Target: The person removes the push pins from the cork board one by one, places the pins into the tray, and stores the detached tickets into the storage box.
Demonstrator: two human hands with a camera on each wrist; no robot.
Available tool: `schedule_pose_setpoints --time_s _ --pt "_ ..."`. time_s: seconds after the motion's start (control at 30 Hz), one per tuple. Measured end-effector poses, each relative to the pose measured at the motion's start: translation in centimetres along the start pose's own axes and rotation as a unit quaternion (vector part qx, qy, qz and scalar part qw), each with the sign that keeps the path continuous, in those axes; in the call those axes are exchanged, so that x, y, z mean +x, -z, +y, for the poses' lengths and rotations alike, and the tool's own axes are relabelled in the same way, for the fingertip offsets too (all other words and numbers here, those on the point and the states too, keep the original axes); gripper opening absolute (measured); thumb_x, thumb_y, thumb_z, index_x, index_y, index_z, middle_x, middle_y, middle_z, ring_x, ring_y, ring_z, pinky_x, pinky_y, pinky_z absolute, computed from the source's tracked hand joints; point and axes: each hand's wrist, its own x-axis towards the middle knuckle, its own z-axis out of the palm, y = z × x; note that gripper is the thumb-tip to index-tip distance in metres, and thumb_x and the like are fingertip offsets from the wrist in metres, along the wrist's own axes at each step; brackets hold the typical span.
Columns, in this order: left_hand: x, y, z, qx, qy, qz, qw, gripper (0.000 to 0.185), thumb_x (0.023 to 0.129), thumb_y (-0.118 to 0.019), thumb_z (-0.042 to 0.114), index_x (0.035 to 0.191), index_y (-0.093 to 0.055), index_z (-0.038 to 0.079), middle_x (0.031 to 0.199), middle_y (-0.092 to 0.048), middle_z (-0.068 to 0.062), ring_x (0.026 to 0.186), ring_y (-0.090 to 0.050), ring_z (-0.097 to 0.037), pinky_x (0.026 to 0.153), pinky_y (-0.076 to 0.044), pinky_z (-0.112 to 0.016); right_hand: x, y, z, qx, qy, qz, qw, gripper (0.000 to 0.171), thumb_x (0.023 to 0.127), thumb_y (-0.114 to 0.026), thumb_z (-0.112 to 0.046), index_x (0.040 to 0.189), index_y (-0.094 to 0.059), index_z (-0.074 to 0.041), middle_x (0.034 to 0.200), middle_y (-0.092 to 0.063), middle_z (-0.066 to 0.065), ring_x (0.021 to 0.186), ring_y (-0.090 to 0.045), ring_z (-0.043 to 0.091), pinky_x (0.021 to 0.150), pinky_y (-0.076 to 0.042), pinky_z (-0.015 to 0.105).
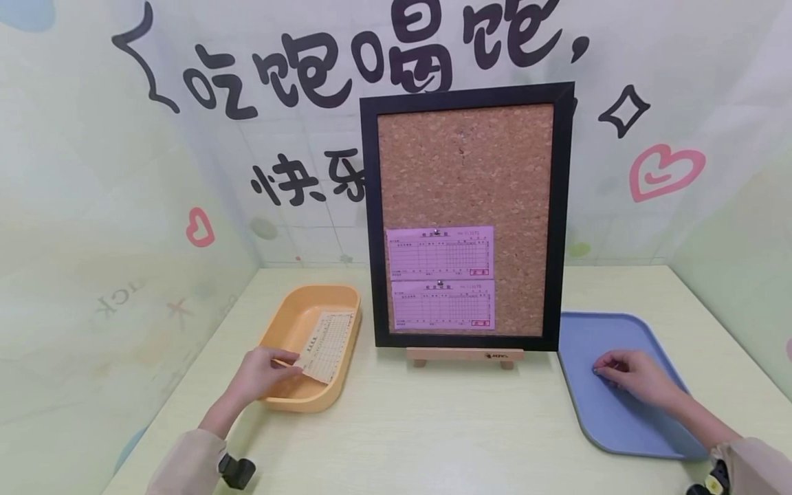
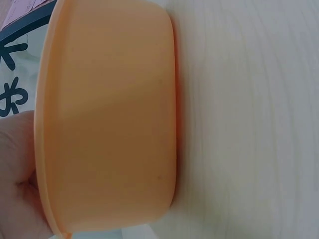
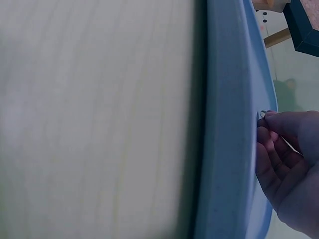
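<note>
My left hand [image 1: 262,371] reaches over the near left rim of an orange plastic basket [image 1: 293,316], pinching the corner of a cream printed receipt slip [image 1: 329,340] between thumb and fingers. The slip leans inside the basket. In the left wrist view the basket's side wall [image 2: 109,119] hides the slip and most of the hand. On the right, my other hand [image 1: 637,378] is over a blue tray [image 1: 609,333]. Its thumb and forefinger pinch a tiny shiny push pin [image 3: 263,114], mostly covered by the fingertips.
Between the containers, a black-framed cork board [image 1: 464,165] stands on a small wooden easel [image 1: 464,354]. Two pink receipt slips, an upper one [image 1: 414,258] and a lower one [image 1: 417,309], are pinned to its lower left. A printed backdrop [image 1: 297,234] rises behind the table.
</note>
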Motion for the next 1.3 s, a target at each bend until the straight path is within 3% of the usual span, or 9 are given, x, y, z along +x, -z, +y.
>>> schedule_pose_setpoints --time_s 0.37,0.7,0.87,1.0,1.13,1.3 --pt "-0.3 0.1 0.0 0.003 0.026 -0.002 0.9997 0.024 0.074 -0.073 0.01 0.094 -0.069 -0.004 0.084 -0.069 -0.012 0.069 -0.063 -0.017 0.058 -0.051 -0.023 0.1 0.1 -0.2 -0.027 -0.003 -0.01 1.0 0.005 0.081 -0.062 0.001 0.083 -0.066 0.001 0.072 -0.062 -0.001 0.055 -0.047 -0.001 0.045 -0.043 0.021" --pt "-0.4 0.2 0.1 0.006 0.015 -0.005 0.9999 0.025 0.075 -0.072 0.01 0.095 -0.068 -0.004 0.086 -0.068 -0.013 0.07 -0.063 -0.017 0.06 -0.052 -0.025 0.2 0.6 -0.4 -0.026 -0.004 -0.014 1.0 0.006 0.081 -0.06 0.002 0.086 -0.064 0.003 0.072 -0.061 -0.001 0.057 -0.048 0.0 0.046 -0.045 0.022" --pt "0.0 0.3 0.5 0.005 -0.004 0.007 1.0 0.026 0.076 -0.071 0.009 0.097 -0.067 -0.005 0.089 -0.068 -0.015 0.073 -0.064 -0.019 0.062 -0.053 -0.026 0.5 1.3 -0.9 -0.057 0.025 0.013 0.998 0.007 0.078 -0.061 0.006 0.084 -0.063 0.002 0.073 -0.061 0.001 0.06 -0.048 -0.002 0.048 -0.043 0.021" --pt "0.7 0.2 1.2 0.005 -0.031 0.016 0.9994 0.026 0.077 -0.071 0.007 0.098 -0.066 -0.005 0.09 -0.068 -0.014 0.075 -0.064 -0.021 0.064 -0.053 -0.028 1.0 1.9 -1.2 -0.065 0.05 0.025 0.996 0.009 0.077 -0.061 0.009 0.082 -0.063 0.002 0.073 -0.061 0.004 0.059 -0.049 -0.002 0.047 -0.043 0.021" --pt "1.8 -0.2 2.4 0.0 -0.064 0.028 0.9976 0.026 0.078 -0.069 0.007 0.101 -0.064 -0.006 0.092 -0.068 -0.014 0.078 -0.064 -0.021 0.067 -0.054 -0.03 1.7 2.5 -1.8 -0.055 0.039 0.011 0.998 0.007 0.08 -0.06 0.006 0.085 -0.063 0.003 0.077 -0.062 0.007 0.058 -0.05 0.0 0.046 -0.044 0.021" --pt "3.3 -0.7 5.0 -0.007 -0.079 0.055 0.9953 0.03 0.082 -0.066 0.012 0.109 -0.062 -0.001 0.097 -0.066 -0.012 0.085 -0.063 -0.022 0.074 -0.053 -0.034 2.6 3.2 -2.9 -0.059 0.047 0.013 0.997 0.008 0.081 -0.059 0.006 0.088 -0.063 0.005 0.079 -0.062 0.009 0.058 -0.05 0.001 0.046 -0.045 0.021"
